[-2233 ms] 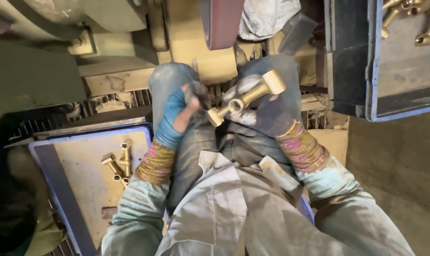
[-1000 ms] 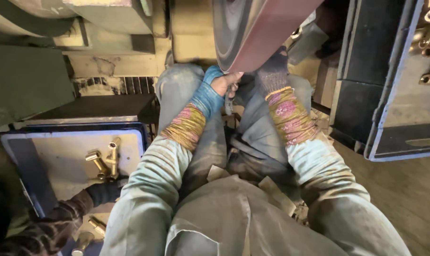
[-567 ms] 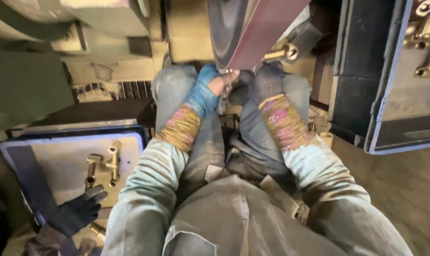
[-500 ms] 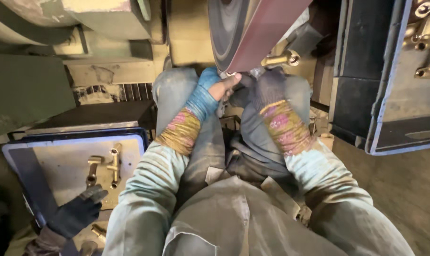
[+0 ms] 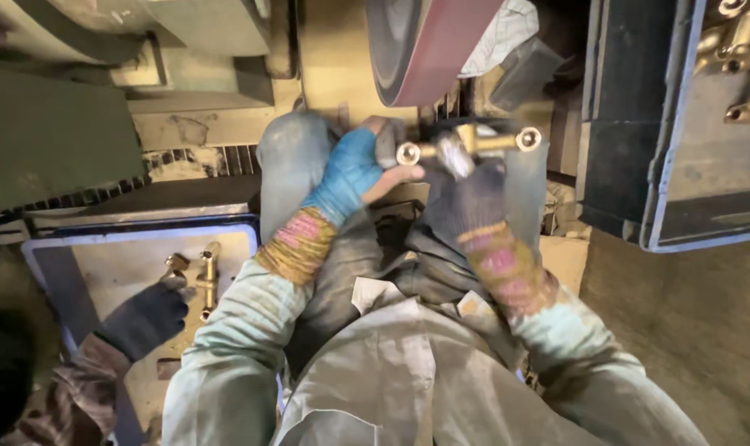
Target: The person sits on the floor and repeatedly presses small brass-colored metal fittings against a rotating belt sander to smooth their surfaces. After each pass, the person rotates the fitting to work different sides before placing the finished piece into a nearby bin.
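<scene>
Left hand point(image 5: 354, 169): fingers closed on brass fitting point(image 5: 466, 144)'s end.
Right hand point(image 5: 466, 194): seemingly gripping its middle; blurred.
Sanding belt point(image 5: 441, 45): just above.

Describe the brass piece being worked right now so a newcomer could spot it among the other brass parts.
Find the dark red sanding belt at top centre. Just below it, both hands, left and right, hold a brass fitting with round open ends. It is the only brass part in hand; the others lie in the left tray and the right bin.
</scene>
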